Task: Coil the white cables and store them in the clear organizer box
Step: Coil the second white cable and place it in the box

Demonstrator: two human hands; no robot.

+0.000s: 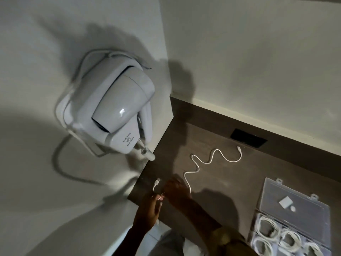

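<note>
A white cable (198, 164) snakes across the dark wooden desk (230, 174), its far plug lying near the back wall. Its near end with a USB plug (157, 182) sticks up at the desk's left edge. My left hand (148, 211) pinches the cable just below that plug. My right hand (176, 191) rests on the cable close beside it, fingers closed over the cord. The clear organizer box (293, 217) lies open at the right, with several coiled white cables (267, 228) in its compartments.
A white wall-mounted hair dryer (114, 111) hangs on the left wall, its cord looping down. A black socket panel (248, 140) is set in the desk's back. A small white adapter (284, 202) lies on the box's open lid.
</note>
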